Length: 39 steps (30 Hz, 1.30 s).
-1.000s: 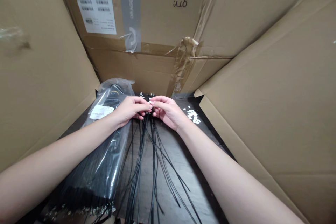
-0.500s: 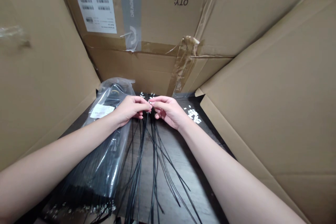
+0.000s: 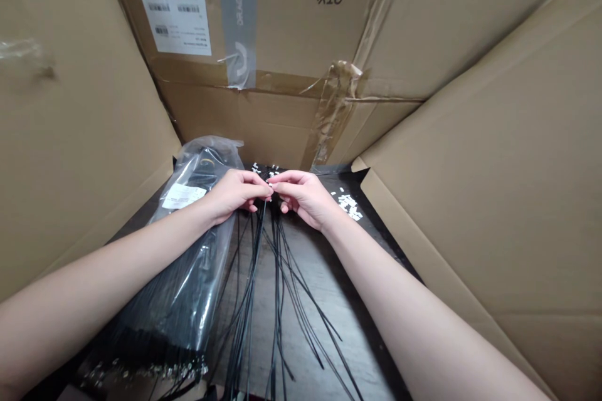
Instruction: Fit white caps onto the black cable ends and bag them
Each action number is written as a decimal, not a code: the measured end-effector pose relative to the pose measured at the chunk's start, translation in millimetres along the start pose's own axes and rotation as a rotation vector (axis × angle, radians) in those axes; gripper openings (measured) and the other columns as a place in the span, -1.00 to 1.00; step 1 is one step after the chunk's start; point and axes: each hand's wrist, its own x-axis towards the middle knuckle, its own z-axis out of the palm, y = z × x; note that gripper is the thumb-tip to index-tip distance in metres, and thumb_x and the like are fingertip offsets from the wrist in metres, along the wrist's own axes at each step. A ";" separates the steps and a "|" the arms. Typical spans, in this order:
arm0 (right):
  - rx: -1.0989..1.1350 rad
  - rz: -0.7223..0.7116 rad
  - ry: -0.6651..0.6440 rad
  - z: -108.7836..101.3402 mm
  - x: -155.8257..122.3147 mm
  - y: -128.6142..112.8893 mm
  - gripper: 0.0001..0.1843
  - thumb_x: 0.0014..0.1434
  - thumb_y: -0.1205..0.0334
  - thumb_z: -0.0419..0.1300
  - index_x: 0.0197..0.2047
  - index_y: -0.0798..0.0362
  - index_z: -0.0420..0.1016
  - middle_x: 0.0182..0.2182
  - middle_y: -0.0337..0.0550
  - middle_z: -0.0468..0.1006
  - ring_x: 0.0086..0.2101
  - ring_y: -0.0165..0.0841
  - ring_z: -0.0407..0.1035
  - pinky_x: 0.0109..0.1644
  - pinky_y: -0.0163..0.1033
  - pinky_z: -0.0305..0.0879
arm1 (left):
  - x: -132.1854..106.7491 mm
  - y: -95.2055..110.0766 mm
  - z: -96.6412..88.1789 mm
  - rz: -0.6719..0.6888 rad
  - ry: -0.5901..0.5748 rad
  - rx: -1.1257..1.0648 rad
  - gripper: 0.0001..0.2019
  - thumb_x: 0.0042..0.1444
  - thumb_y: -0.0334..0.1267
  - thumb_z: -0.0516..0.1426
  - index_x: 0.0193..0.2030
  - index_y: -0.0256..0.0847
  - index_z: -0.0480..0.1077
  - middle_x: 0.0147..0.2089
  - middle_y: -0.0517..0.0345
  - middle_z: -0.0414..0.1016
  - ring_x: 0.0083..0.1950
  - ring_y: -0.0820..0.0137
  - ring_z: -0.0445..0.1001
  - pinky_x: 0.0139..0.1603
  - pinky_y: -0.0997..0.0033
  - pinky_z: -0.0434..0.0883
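My left hand (image 3: 241, 193) and my right hand (image 3: 301, 195) meet fingertip to fingertip over the far part of the dark table. The left fingers are pinched on a thin black cable (image 3: 264, 208), whose length hangs down toward me. Pressed together at the same spot, the right thumb and forefinger grip a small white connector (image 3: 269, 185), mostly covered by the fingertips. Below the hands, several loose black cables (image 3: 244, 301) run toward the near table edge. More white connectors (image 3: 274, 170) show at the cables' far ends, just behind my hands.
A clear plastic bag (image 3: 188, 276) full of black cables, with a white label (image 3: 183, 195), lies under my left forearm. Right of my right hand is a pile of small white connectors (image 3: 348, 207). Cardboard walls (image 3: 277, 119) enclose the table (image 3: 305, 313) at the back and sides.
Both hands keep their pinch at nearly the same place, with only slight finger movement. The whole view has shifted a little.
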 end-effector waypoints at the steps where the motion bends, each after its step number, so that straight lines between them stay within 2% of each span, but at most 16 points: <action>1: 0.000 -0.002 0.002 0.1 0.1 0.0 -0.73 -0.24 0.23 0.50 -0.41 0.12 0.64 -0.62 -0.27 0.48 -0.64 -0.53 0.23 -0.64 -0.40 0.26 | 0.2 -0.2 -0.3 -0.002 0.000 0.000 -0.88 -0.15 -0.29 0.33 -0.48 -0.29 0.55 -0.45 0.13 0.53 -0.55 0.60 0.29 -0.55 0.59 0.31; 10: -0.013 -0.009 -0.024 -1.4 -0.5 -0.4 -0.75 -0.26 0.24 0.49 -0.43 0.12 0.64 -0.59 -0.23 0.54 -0.67 -0.55 0.23 -0.66 -0.39 0.29 | 1.1 -2.3 -2.3 -0.018 -0.025 0.006 -0.92 -0.14 -0.32 0.30 -0.49 -0.30 0.55 -0.45 0.11 0.54 -0.53 0.59 0.33 -0.54 0.60 0.31; 20: -0.153 -0.071 -0.052 -3.7 -2.8 -3.4 -0.77 -0.20 0.20 0.48 -0.43 0.12 0.67 -0.50 -0.13 0.62 -0.62 -0.45 0.40 -0.63 -0.36 0.40 | 3.6 -2.6 -4.6 -0.058 -0.050 -0.002 -0.95 -0.17 -0.38 0.31 -0.53 -0.32 0.54 -0.48 0.09 0.53 -0.52 0.58 0.36 -0.53 0.60 0.30; 27: -0.292 -0.094 -0.070 -1.4 -5.0 -8.7 -0.84 -0.12 0.28 0.40 -0.40 0.14 0.67 -0.55 -0.13 0.63 -0.72 -0.44 0.40 -0.71 -0.41 0.31 | 2.4 -1.5 -4.7 -0.082 -0.035 -0.011 -0.96 -0.14 -0.43 0.30 -0.54 -0.32 0.53 -0.49 0.10 0.55 -0.52 0.59 0.38 -0.53 0.63 0.29; 33: -0.246 -0.080 -0.061 -1.5 -3.3 -5.2 -0.82 -0.12 0.22 0.44 -0.42 0.14 0.66 -0.48 -0.10 0.63 -0.62 -0.42 0.44 -0.63 -0.35 0.44 | 2.1 -1.4 -3.5 -0.049 -0.028 0.019 -0.96 -0.13 -0.43 0.29 -0.54 -0.33 0.54 -0.47 0.09 0.56 -0.50 0.58 0.41 -0.51 0.62 0.30; 39: -0.238 -0.054 -0.063 0.2 -5.0 -8.2 -0.81 -0.14 0.24 0.44 -0.42 0.15 0.63 -0.51 -0.11 0.62 -0.66 -0.43 0.42 -0.64 -0.36 0.42 | 4.0 -4.0 -4.6 -0.036 -0.032 0.002 -0.95 -0.14 -0.41 0.31 -0.55 -0.32 0.54 -0.48 0.10 0.55 -0.48 0.57 0.42 -0.50 0.62 0.32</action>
